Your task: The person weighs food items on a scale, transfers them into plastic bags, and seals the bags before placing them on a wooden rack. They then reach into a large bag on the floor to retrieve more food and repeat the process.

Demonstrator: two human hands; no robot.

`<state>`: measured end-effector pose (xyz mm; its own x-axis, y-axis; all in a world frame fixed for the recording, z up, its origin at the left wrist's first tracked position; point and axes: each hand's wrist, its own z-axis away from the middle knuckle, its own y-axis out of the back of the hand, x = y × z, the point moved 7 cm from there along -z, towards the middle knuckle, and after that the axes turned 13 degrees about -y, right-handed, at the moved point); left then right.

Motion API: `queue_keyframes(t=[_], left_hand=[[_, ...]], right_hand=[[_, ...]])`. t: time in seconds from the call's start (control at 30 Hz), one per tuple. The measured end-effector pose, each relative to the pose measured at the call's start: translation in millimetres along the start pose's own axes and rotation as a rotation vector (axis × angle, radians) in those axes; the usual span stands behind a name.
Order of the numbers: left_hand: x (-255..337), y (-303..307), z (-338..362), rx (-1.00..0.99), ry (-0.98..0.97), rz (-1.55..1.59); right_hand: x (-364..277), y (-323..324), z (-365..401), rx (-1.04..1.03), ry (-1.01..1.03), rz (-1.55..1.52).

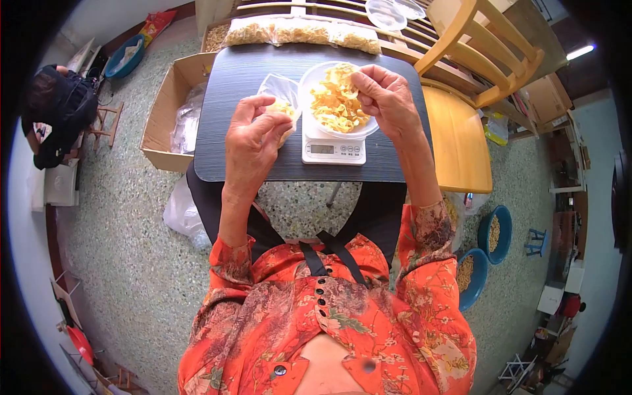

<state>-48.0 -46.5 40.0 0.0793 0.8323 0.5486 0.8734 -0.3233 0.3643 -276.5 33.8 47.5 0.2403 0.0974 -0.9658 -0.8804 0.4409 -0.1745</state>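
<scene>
My left hand (253,135) is closed on a clear plastic bag (279,85) with some yellow dried pieces in it, left of a digital scale. A clear plastic bowl (309,74) of curled yellow dried flakes (334,105) rests on the white kitchen scale (334,150); its display is too small to read. Over the bowl's right side, my right hand (388,99) pinches some of the flakes between thumb and fingers. Both hands are above a dark table (230,112).
Filled bags (303,31) line the table's far edge. A cardboard box (164,128) stands left, a wooden chair (457,145) right. Blue basins (495,234) sit on the floor at right. Another person (62,108) is seated at far left.
</scene>
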Motion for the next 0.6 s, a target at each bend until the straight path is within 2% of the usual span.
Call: queue_keyframes(t=[0.23,0.3,0.37,0.43,0.47,0.57,0.6], left_hand=[[0.4,-2.5,2.3,0.017,-0.021,0.029],[0.0,0.7,4.2,0.024,-0.005,0.039],[-3.9,3.4,7.4,-0.005,0.019,0.012],[-8.1,8.0,9.2,0.009,0.033,0.011],[-9.3,9.2,9.6,0.020,0.037,0.006],[-8.2,9.3,9.9,0.047,0.013,-0.001],[-8.1,9.1,9.7,0.052,0.014,0.000]], right_hand=[[3.7,-61.3,-15.0,-0.023,0.008,0.423],[2.8,-69.0,-20.8,0.077,0.136,0.577],[0.6,-66.2,-17.4,0.068,0.085,0.538],[-14.5,-43.2,-8.8,0.304,0.309,0.521],[-13.8,-26.6,-13.3,0.368,0.397,0.584],[-10.6,-1.7,-21.1,0.450,0.403,1.006],[-7.1,1.1,-23.7,0.448,0.404,1.010]])
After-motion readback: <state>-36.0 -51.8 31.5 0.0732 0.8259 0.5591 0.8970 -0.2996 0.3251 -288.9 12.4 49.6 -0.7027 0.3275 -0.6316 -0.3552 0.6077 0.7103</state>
